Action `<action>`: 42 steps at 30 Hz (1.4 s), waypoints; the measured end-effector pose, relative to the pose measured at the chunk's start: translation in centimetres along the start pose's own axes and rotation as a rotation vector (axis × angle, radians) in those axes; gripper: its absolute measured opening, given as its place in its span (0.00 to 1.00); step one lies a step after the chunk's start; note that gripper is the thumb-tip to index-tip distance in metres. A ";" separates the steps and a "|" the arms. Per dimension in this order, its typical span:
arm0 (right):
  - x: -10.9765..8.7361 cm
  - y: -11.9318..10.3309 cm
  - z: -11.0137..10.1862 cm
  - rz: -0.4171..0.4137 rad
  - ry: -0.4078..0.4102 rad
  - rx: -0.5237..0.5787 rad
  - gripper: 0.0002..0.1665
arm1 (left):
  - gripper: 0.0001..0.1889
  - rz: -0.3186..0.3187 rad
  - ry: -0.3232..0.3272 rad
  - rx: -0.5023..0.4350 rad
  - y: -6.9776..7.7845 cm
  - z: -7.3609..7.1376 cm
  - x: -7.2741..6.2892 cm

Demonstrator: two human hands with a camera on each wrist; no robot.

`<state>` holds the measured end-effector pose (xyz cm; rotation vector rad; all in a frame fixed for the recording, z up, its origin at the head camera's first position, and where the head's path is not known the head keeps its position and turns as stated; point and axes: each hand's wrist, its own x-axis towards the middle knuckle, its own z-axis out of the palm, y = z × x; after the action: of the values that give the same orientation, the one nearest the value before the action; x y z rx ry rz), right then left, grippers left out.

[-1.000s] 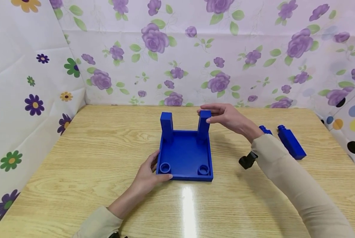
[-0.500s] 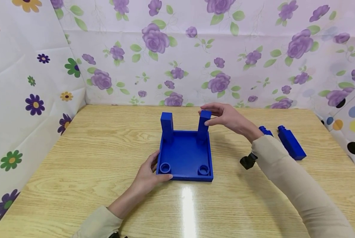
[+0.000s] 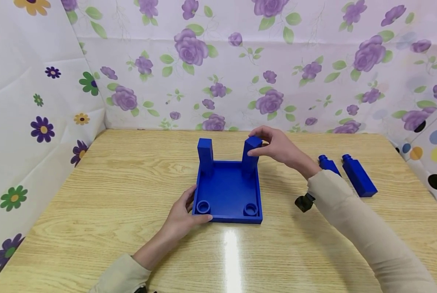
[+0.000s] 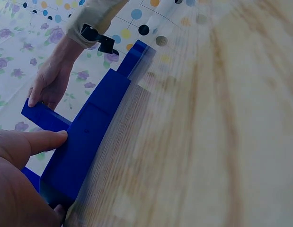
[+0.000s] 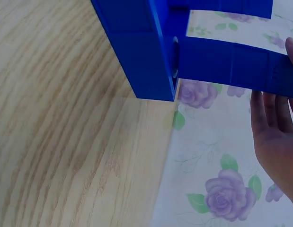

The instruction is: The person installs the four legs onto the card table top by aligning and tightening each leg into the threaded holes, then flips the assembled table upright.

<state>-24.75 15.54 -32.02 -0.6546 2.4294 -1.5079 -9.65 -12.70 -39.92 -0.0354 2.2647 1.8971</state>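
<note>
"What did the right hand (image 3: 278, 145) hold?"

"It pinched the top of a blue square-sided post (image 3: 249, 160), with the thumb in front and the fingers curled behind, partly hidden. In the right wrist view, this hand was cut off by the picture's edge."

"And where was the post?"

"It stood in the far right corner of a blue square tray with a low rim (image 3: 227, 191), its flat sides at an angle to the rim. Whether its lower end was fully seated, I could not tell."

"And the left hand (image 3: 181, 215)?"

"It gripped the tray's near left corner: thumb on the rim, fingers around the side, mostly hidden."

"What else was there?"

"A second blue post (image 3: 205, 156) stood in the far left corner. On the wood-grain table (image 3: 93, 203), to the right, lay a loose blue post with a ridged neck (image 3: 359, 177) and a similar one (image 3: 329, 165), its lower part hidden by the beige sleeve (image 3: 368, 228)."
</note>
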 end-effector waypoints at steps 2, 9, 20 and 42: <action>-0.1 -0.1 0.2 -0.004 0.032 -0.047 0.28 | 0.49 0.000 0.001 0.000 0.0 0.0 0.0; -0.3 -0.7 1.2 -0.013 0.164 -0.228 0.28 | 0.49 0.002 0.009 0.002 0.0 0.0 0.1; -0.4 -1.1 1.8 -0.008 0.189 -0.270 0.28 | 0.49 0.002 0.012 0.001 0.1 0.1 0.1; -0.2 0.8 -1.2 -0.016 -0.219 0.286 0.32 | 0.49 -0.004 0.004 0.004 0.1 0.1 -0.1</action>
<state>-25.22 16.90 -32.21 -0.7354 2.0045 -1.6514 -9.57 -12.57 -39.82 -0.0437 2.2696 1.8915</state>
